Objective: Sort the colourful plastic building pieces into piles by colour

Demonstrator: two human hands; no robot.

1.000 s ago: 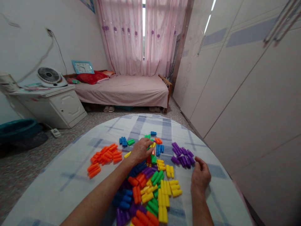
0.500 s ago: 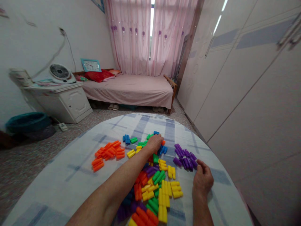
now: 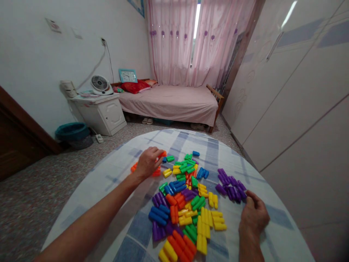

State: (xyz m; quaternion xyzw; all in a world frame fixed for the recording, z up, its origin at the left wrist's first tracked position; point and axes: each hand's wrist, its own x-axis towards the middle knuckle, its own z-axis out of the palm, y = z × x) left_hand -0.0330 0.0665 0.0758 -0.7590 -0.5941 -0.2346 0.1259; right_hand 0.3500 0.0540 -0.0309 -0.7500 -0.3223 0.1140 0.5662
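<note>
My left hand (image 3: 149,162) is closed on an orange toy block (image 3: 163,154), gripped between thumb and fingers. Beneath and beside that hand lie orange blocks (image 3: 156,172), partly hidden by it. My right hand (image 3: 255,211) rests on the table with curled fingers, its fingertips against the right edge of a group of purple blocks (image 3: 231,191). Whether something small sits in those fingers is hidden. Between my hands spreads a mixed pile with blue blocks (image 3: 159,214), green blocks (image 3: 187,166) and yellow blocks (image 3: 202,229).
The blocks lie on an oval table with a checked cloth (image 3: 109,207). Beyond it stand a bed (image 3: 174,105), a white cabinet (image 3: 111,114) with a fan (image 3: 100,83), and a bin (image 3: 74,134). A wardrobe (image 3: 289,94) lines the right side.
My left hand has moved from the pile's far end leftward to the orange blocks, bringing an orange block along. My right hand stays by the purple blocks. The view has turned left.
</note>
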